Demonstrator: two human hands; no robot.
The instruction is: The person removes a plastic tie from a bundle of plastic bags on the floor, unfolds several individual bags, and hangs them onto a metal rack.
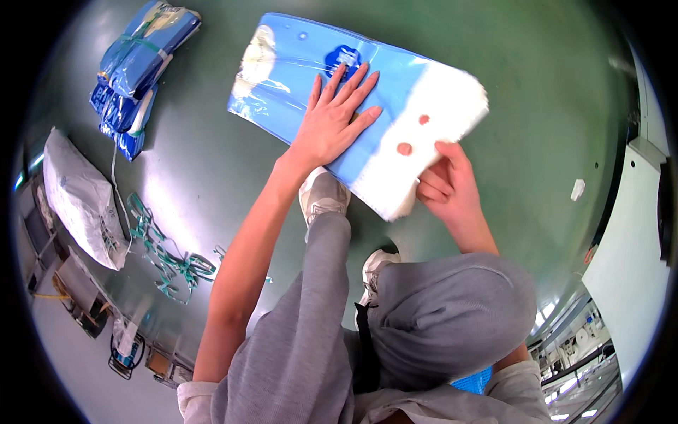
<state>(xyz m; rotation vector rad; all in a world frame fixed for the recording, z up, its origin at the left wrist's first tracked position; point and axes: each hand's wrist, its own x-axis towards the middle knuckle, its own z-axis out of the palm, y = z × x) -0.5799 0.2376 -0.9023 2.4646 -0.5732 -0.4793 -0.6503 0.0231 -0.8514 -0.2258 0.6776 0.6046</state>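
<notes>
A thick stack of blue and white plastic packaging bags [282, 92] lies slantwise in front of me, its glossy blue part on the left and its white end on the right. Two round reddish spots show on the white part. My left hand [335, 116] presses flat on the blue part, fingers spread. At the near right edge of the white end, my right hand [446, 180] grips the bags, thumb on top and the other fingers curled beneath. The undersides of those fingers are partly hidden.
Tied bundles of blue bags [138, 67] lie at the far left on the green floor [551, 141]. Nearer are a white sack [78, 198] and tangled green straps [176, 261]. A white scrap [578, 189] is on the right, beside a pale panel [628, 240]. My shoes [325, 194] are just below the stack.
</notes>
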